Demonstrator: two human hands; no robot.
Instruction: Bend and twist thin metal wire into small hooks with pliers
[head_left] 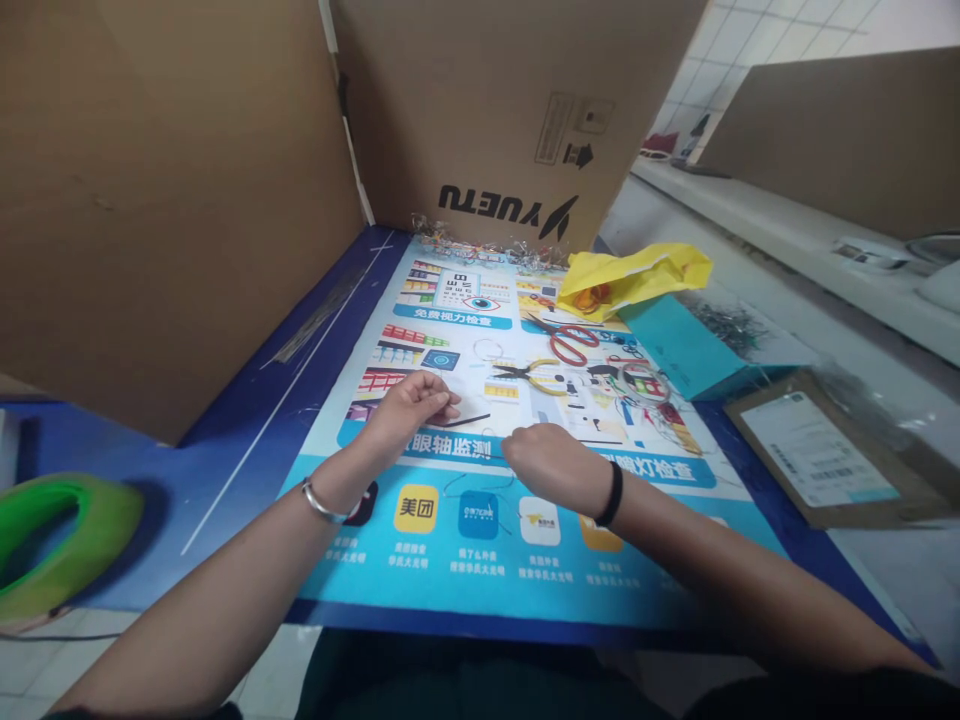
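Brown cardboard (487, 110) is standing up top; mid-frame, left hand (420, 412) and right hand (556, 462) are showing bent fingers near yellow pliers (529, 374); I can't tell if they're gripping anything.

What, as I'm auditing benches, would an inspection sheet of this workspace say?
Surface: printed poster on a blue table.
Job's things: yellow-handled pliers and red-handled scissors, near each other; dark strip beside the left hand.
Clutter: yellow bag, teal box, parcel at right; green roll at left.
Hands: left fingertips pinched, right hand curled; anything held is too fine to tell.
Cables: dark cord, lower left.
Surroundings: cardboard panels left and far side; tiled wall beyond.
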